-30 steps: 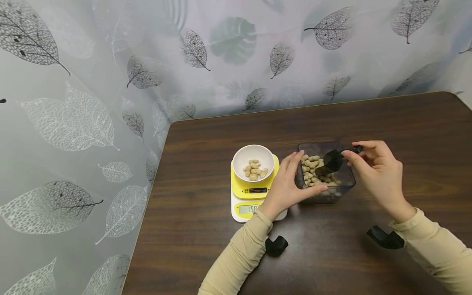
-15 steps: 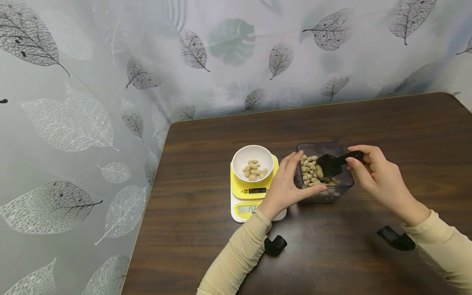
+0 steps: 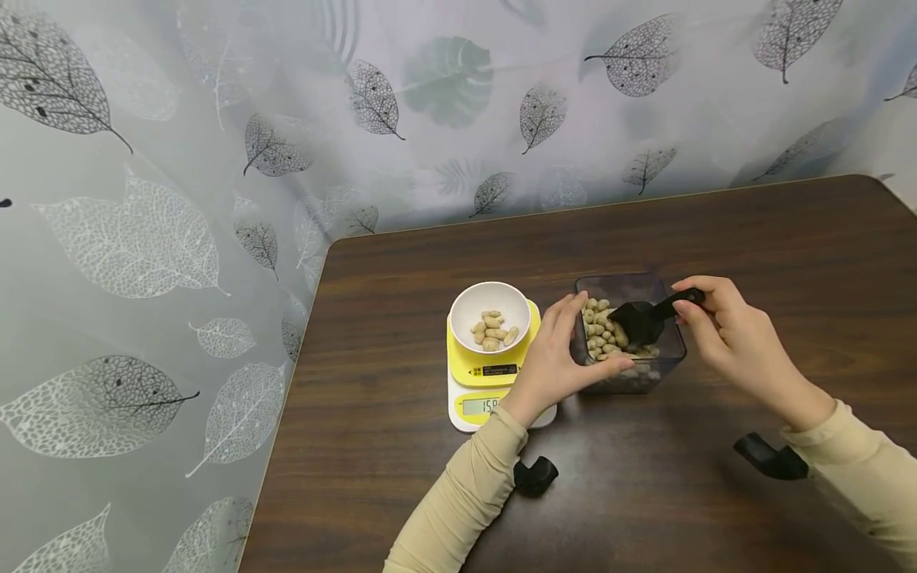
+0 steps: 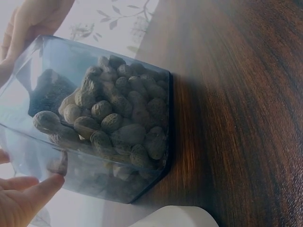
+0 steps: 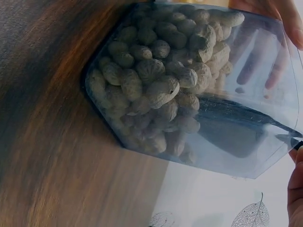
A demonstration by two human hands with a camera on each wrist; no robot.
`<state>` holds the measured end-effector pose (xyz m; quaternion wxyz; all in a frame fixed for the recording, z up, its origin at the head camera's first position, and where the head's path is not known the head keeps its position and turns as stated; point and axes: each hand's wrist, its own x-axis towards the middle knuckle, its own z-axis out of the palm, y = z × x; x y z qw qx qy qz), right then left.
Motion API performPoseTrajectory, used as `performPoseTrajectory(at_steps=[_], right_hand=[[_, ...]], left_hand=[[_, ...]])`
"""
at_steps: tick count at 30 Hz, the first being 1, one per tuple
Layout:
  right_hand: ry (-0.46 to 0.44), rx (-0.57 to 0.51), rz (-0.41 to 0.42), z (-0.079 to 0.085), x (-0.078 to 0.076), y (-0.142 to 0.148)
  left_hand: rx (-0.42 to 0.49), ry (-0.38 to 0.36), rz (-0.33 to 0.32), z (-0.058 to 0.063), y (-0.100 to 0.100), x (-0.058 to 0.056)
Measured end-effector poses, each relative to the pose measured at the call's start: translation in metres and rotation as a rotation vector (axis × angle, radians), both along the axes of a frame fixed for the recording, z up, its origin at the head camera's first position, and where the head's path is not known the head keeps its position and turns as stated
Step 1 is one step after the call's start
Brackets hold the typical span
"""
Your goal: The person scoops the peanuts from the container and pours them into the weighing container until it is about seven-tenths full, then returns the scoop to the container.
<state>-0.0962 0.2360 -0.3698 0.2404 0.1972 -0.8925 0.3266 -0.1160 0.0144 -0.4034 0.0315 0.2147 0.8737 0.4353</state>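
A clear, dark-tinted plastic box (image 3: 630, 382) holds a heap of unshelled peanuts (image 5: 151, 90). My left hand (image 3: 548, 362) grips the box round its near left corner, thumb along the front rim and fingers at the left side. On the right, my right hand (image 3: 738, 338) pinches the handle of a black scoop (image 3: 637, 322) between thumb and fingers. The scoop's head is down inside the box, its front edge among the peanuts; the right wrist view shows its blade (image 5: 232, 127) through the wall.
Left of the box, a yellow and white kitchen scale (image 3: 462, 374) bears a white bowl (image 3: 466, 306) with several peanuts in it. My left wrist partly covers its display. The dark wooden table (image 3: 372, 446) meets a leaf-patterned curtain (image 3: 444, 159) at the back.
The scoop's head has gone from tilted over the peanuts to lower among them, and its handle has turned. My right hand has shifted slightly; the left keeps its hold on the box.
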Motion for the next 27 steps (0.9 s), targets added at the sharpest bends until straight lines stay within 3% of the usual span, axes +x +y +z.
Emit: performPoseTrajectory(at_steps=[9,27], right_hand=[[-0.106,-0.107,-0.108,-0.004,-0.002,0.002],[-0.229,-0.292,-0.137,-0.013,-0.004,0.001]], left_hand=[[0.009,-0.005,0.003,-0.003,0.0,0.002],[0.019,-0.019,0.012,-0.003,0.0,0.0]])
